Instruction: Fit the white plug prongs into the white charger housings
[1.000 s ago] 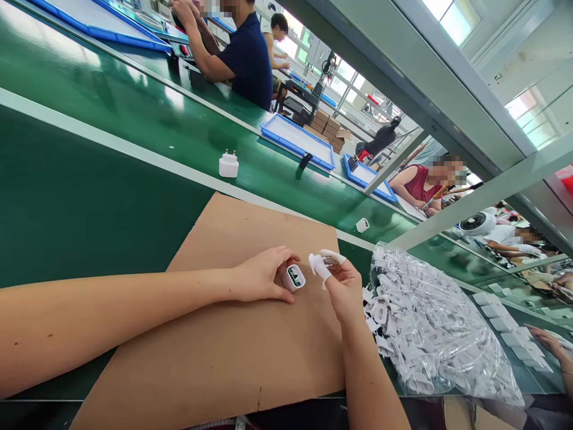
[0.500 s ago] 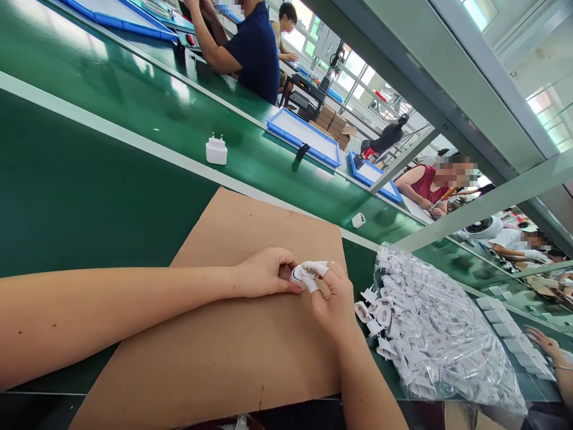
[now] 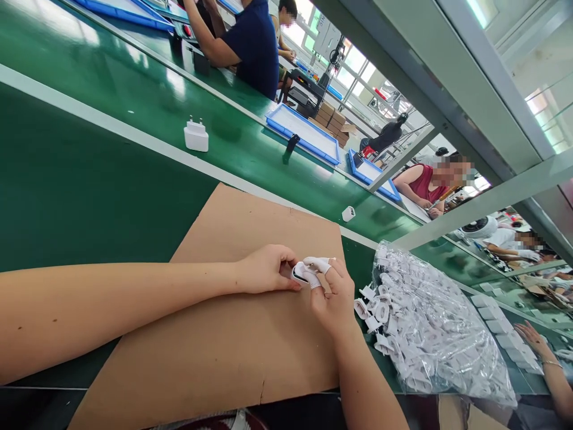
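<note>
Above a brown cardboard sheet (image 3: 215, 346), my left hand (image 3: 271, 270) grips a small white plastic piece (image 3: 299, 273) between thumb and fingers. My right hand (image 3: 330, 289), with white covers on its thumb and index finger, pinches the same piece from the other side. A dark opening or edge shows on the piece; its far parts are hidden by the fingers. To the right of my right hand lies a clear plastic bag (image 3: 439, 322) full of white plastic parts, some spilling out at its left end.
A white plug adapter (image 3: 196, 136) and a smaller white piece (image 3: 348, 214) are on the green conveyor belt (image 3: 152, 119). Blue-rimmed trays (image 3: 304, 134) line its far side. A co-worker's hand (image 3: 532, 340) is by white blocks (image 3: 505, 331) at right. A metal beam crosses upper right.
The plug adapter and the smaller white piece on the belt have moved left. The held piece is slightly turned, showing more of its dark edge. Both my hands keep their grip.
</note>
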{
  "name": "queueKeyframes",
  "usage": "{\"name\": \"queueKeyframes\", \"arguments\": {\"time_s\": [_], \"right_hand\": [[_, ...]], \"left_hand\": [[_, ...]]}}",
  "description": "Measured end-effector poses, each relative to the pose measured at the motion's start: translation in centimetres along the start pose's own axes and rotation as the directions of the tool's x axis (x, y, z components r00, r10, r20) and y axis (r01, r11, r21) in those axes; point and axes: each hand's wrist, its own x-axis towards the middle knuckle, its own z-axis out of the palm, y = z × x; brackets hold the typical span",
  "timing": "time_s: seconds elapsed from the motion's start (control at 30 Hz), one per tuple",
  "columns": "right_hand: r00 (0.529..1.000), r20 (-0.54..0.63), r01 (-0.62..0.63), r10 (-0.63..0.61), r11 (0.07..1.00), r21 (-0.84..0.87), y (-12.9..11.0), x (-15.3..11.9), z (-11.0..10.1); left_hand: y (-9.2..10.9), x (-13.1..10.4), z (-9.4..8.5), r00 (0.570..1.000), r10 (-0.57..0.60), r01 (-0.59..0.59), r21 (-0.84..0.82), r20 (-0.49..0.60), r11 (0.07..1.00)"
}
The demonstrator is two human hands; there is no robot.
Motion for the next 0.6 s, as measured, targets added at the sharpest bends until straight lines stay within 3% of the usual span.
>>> {"name": "queueKeyframes", "arguments": {"time_s": [0.37,0.5,0.6], "right_hand": [[0.993,0.114,-0.028,0.042,0.992,-0.127,-0.43,0.51,-0.24],[0.981,0.107,-0.161,0.163,0.987,-0.020,-0.27,0.50,0.33],[0.945,0.124,-0.322,0.304,0.930,0.175,0.22,0.56,-0.05]], "left_hand": [[0.00,-0.05,0.08,0.999,0.006,-0.005,0.008,-0.036,1.000],[0.11,-0.15,0.36,1.000,-0.014,0.014,-0.011,-0.020,1.000],[0.40,-0.31,0.65,1.000,0.011,-0.011,-0.004,0.004,1.000]]}}
